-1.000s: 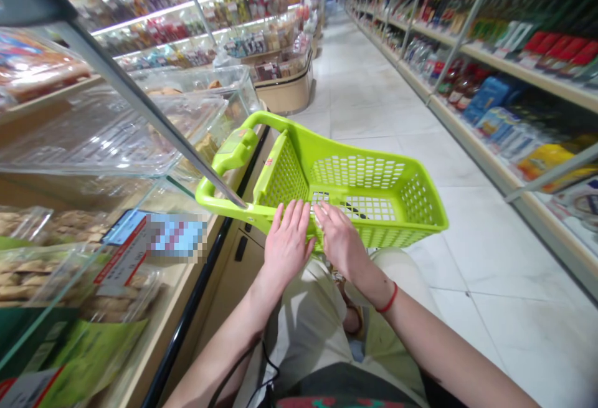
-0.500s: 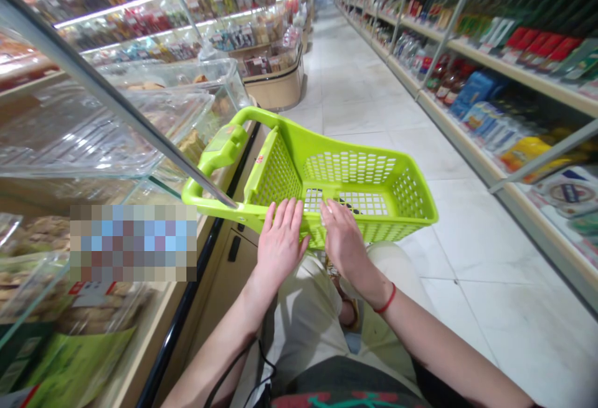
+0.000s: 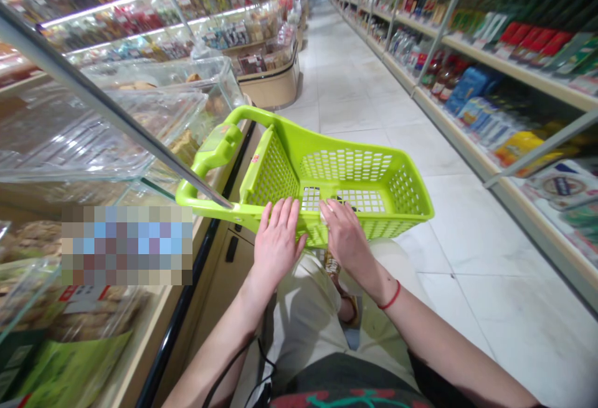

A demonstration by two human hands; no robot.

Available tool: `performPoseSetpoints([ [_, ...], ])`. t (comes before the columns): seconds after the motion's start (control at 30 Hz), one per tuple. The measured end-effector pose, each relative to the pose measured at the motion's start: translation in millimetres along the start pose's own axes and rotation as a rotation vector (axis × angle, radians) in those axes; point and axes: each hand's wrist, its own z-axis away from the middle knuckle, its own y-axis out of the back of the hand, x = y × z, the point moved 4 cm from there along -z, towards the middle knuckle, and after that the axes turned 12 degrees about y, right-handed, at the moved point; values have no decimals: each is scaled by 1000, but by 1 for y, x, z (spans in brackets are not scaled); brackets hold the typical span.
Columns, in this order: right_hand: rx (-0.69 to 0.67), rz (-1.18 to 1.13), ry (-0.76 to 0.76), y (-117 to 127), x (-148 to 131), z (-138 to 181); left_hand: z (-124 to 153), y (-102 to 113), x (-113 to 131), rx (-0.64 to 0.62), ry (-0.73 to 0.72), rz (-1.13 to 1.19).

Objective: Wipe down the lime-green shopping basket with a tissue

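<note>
A lime-green plastic shopping cart point(image 3: 359, 146) with perforated walls stands sideways in front of my legs, its handle at the left. No goods show inside its basket. My left hand point(image 3: 278, 233) is closed over the near rim, fingers laid across the top and thumb on the outer side. A short gap to the right, my right hand point(image 3: 346, 237) grips the same rim with its fingers curled over it. A small whitish spot shows at its fingertips, too small to name. A red string bracelet point(image 3: 391, 296) circles my right wrist.
A display counter point(image 3: 187, 296) with clear bins and packaged food runs along the left, close to the cart. A slanting metal pole point(image 3: 112, 109) crosses the left side. Shelves point(image 3: 527, 59) of bottles and boxes line the right. The tiled aisle point(image 3: 355, 96) stretches ahead between them.
The whole view has shifted slightly, so the cart and counter appear a little further left. Both hands keep their places on the rim.
</note>
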Motion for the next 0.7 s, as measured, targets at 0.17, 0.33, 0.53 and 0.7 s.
performPoseSetpoints([
  [0.17,-18,99,-73,7,11,11,0,0,0,-2,3,10],
  [0.33,-62,94,-79,5,-4,-4,0,0,1,16,-1,2],
  [0.53,-84,-17,-5,-7,-24,-27,0,-1,-1,-1,-7,7],
  [0.7,-23,-76,20,-4,-13,-15,0,-2,-1,-2,1,18],
])
